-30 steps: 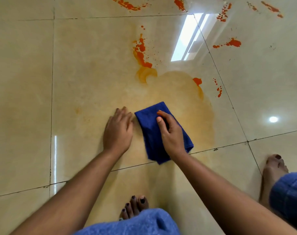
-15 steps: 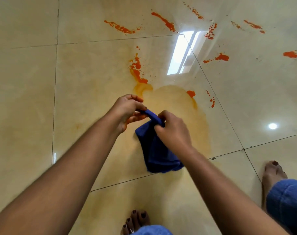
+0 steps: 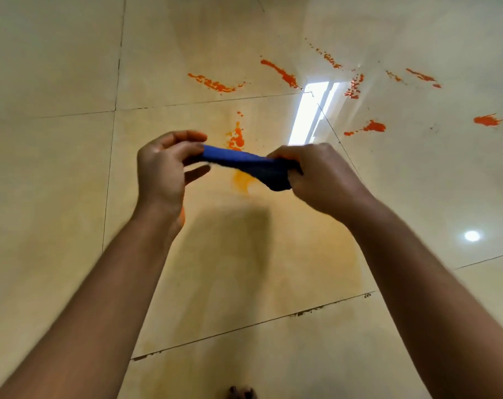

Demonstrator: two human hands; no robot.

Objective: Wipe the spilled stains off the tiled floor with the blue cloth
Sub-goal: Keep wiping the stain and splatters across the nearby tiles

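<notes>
The blue cloth is stretched in the air between both hands, well above the beige tiled floor. My left hand pinches its left end with thumb and fingers. My right hand grips the bunched right end. Under the cloth lies a wide yellow-orange smear on the tile, with a brighter yellow patch. Orange-red splatters sit farther out: one just past the cloth, two streaks beyond the grout line, and more to the right.
Grout lines cross the glossy floor. A window reflection and a round lamp reflection shine on the tiles. Toes of a bare foot show at the bottom edge.
The cloth lay on the floor under my right hand one second ago. Both hands have lifted it off the tile and pulled it out between them. The view has tilted forward.
</notes>
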